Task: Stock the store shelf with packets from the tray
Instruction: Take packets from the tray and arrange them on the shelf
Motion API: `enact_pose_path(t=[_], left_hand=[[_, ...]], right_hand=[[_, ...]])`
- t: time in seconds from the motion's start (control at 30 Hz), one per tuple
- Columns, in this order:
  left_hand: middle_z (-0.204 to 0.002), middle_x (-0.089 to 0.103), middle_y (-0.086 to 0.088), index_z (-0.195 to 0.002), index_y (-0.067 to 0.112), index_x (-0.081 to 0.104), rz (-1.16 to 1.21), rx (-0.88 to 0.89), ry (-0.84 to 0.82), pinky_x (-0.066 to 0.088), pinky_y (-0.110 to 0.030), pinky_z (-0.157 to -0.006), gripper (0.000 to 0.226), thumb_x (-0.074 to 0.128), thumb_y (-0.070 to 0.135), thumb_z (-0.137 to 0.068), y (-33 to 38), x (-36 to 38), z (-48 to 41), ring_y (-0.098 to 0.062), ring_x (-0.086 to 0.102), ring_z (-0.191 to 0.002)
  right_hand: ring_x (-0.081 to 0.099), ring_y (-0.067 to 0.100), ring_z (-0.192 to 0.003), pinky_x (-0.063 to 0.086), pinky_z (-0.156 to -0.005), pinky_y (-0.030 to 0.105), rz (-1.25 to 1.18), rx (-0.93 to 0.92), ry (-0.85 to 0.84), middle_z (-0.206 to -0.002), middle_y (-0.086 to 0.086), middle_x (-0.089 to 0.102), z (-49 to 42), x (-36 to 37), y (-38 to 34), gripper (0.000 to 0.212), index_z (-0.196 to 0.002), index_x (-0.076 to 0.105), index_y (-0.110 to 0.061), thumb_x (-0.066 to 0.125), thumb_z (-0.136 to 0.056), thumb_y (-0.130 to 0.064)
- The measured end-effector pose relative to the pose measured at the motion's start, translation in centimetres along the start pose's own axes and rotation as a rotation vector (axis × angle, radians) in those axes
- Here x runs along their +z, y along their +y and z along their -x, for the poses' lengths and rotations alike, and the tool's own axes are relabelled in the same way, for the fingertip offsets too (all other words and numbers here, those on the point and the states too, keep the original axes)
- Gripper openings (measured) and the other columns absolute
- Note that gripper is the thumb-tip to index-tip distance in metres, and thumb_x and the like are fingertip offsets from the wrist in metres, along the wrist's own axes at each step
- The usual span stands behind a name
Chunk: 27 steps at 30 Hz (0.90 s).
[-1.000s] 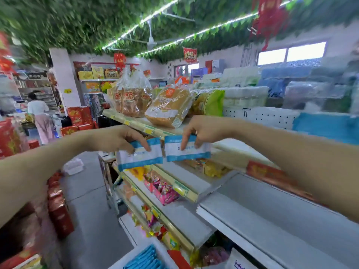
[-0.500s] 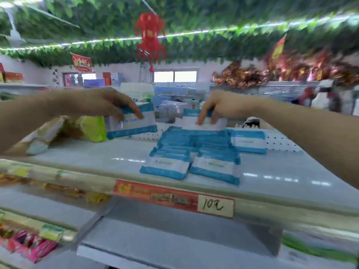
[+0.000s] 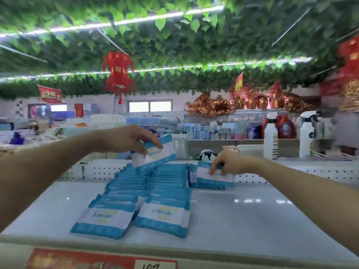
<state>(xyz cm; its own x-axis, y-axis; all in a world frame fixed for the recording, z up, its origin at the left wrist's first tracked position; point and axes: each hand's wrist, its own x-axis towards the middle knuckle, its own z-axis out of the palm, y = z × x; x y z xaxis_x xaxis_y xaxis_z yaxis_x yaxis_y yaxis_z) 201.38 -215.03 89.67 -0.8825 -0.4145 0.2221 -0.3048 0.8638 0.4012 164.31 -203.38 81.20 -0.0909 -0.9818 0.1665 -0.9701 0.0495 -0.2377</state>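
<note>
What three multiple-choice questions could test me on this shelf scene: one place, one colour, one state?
1. Where is the packet that the right hand holds? A) on the shelf, right of the two rows; B) on the floor; C) in a basket.
2. Packet colours? A) red and yellow; B) blue and white; C) green.
3. The left hand is: A) open, empty; B) gripping a tilted packet above the rows; C) flat on the shelf.
Answers: 1 A, it stands beside the rows at the back. 2 B, blue bands, white middle. 3 B, fingers pinch its top.
</note>
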Motion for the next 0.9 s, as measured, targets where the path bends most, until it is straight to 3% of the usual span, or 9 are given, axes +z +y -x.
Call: enact_pose_path(t=[0.07,0.17,0.27,0.37,0.43,0.5,0.6,0.73,0.9], left_hand=[[-0.133,0.065,0.019,-0.114,0.049,0.075,-0.032,-0.005,0.018,0.059,-0.026,-0.088,0.045,0.068,0.007,-0.099,0.4,0.2,-0.7,-0.003,0.067,-0.108],[-0.132,0.066,0.018,-0.114,0.047,0.076,-0.058,-0.014,0.035,0.058,-0.033,-0.091,0.043,0.069,0.007,-0.098,0.9,0.5,-1.5,-0.008,0.067,-0.110],[-0.128,0.067,0.022,-0.114,0.048,0.076,-0.054,-0.010,0.059,0.055,-0.024,-0.084,0.043,0.069,0.008,-0.099,1.0,0.9,-2.5,-0.005,0.067,-0.106],[-0.088,0.069,0.030,-0.116,0.039,0.077,-0.053,0.009,0.076,0.049,-0.006,-0.067,0.040,0.068,0.004,-0.099,1.0,1.8,-3.9,0.011,0.065,-0.077],[-0.071,0.057,0.016,-0.116,0.031,0.078,-0.076,0.042,0.087,0.042,0.002,-0.058,0.035,0.067,0.003,-0.099,1.1,2.8,-5.0,0.017,0.057,-0.060],[-0.071,0.061,0.025,-0.111,0.035,0.080,-0.083,0.069,0.095,0.043,0.001,-0.061,0.033,0.069,0.006,-0.098,1.3,3.8,-6.2,0.016,0.060,-0.066],[-0.106,0.073,0.029,-0.101,0.044,0.081,-0.067,0.083,0.090,0.051,-0.012,-0.078,0.033,0.070,0.013,-0.098,1.6,5.3,-8.5,0.002,0.069,-0.093],[-0.110,0.074,0.025,-0.100,0.035,0.082,0.008,0.113,0.060,0.051,-0.022,-0.090,0.027,0.072,0.011,-0.097,2.0,8.3,-11.8,0.003,0.067,-0.101],[-0.112,0.076,0.014,-0.101,0.022,0.082,0.093,0.116,-0.007,0.050,-0.021,-0.100,0.024,0.072,0.003,-0.094,1.9,12.6,-15.1,-0.001,0.067,-0.106]], right_hand=[[0.061,0.014,-0.105,0.053,-0.097,0.034,0.006,-0.047,-0.010,-0.126,-0.009,0.064,-1.3,1.1,0.4,0.055,-0.083,0.077,-0.052,0.070,-0.088,0.002],[0.061,0.013,-0.105,0.053,-0.097,0.036,0.023,-0.101,-0.051,-0.123,-0.014,0.063,-2.8,2.3,0.7,0.057,-0.084,0.075,-0.056,0.070,-0.086,0.001],[0.059,0.010,-0.104,0.046,-0.093,0.027,0.042,-0.144,-0.051,-0.118,-0.018,0.063,-3.7,3.0,0.8,0.059,-0.087,0.075,-0.053,0.066,-0.083,0.005],[0.053,0.008,-0.104,0.037,-0.097,0.025,0.096,-0.226,-0.014,-0.114,-0.016,0.055,-3.7,3.5,0.9,0.056,-0.093,0.073,-0.049,0.063,-0.085,0.006],[0.048,0.013,-0.110,0.035,-0.100,0.028,0.135,-0.271,0.019,-0.117,-0.012,0.049,-3.5,3.7,1.1,0.048,-0.095,0.073,-0.047,0.068,-0.089,0.000],[0.045,0.015,-0.117,0.036,-0.104,0.033,0.140,-0.289,0.052,-0.124,-0.011,0.048,-3.4,3.8,1.5,0.043,-0.091,0.073,-0.046,0.074,-0.088,-0.003],[0.040,0.012,-0.124,0.039,-0.106,0.031,0.027,-0.235,0.071,-0.135,-0.011,0.047,-3.2,3.4,2.5,0.038,-0.082,0.072,-0.043,0.080,-0.084,-0.006],[0.045,0.010,-0.121,0.042,-0.089,0.016,-0.056,-0.125,0.110,-0.129,-0.017,0.047,-2.3,2.1,5.4,0.025,-0.080,0.075,-0.035,0.081,-0.086,-0.012],[0.054,0.010,-0.113,0.045,-0.092,0.026,-0.018,-0.041,0.159,-0.122,-0.015,0.055,0.7,1.2,9.6,0.028,-0.077,0.074,-0.038,0.084,-0.083,-0.012]])
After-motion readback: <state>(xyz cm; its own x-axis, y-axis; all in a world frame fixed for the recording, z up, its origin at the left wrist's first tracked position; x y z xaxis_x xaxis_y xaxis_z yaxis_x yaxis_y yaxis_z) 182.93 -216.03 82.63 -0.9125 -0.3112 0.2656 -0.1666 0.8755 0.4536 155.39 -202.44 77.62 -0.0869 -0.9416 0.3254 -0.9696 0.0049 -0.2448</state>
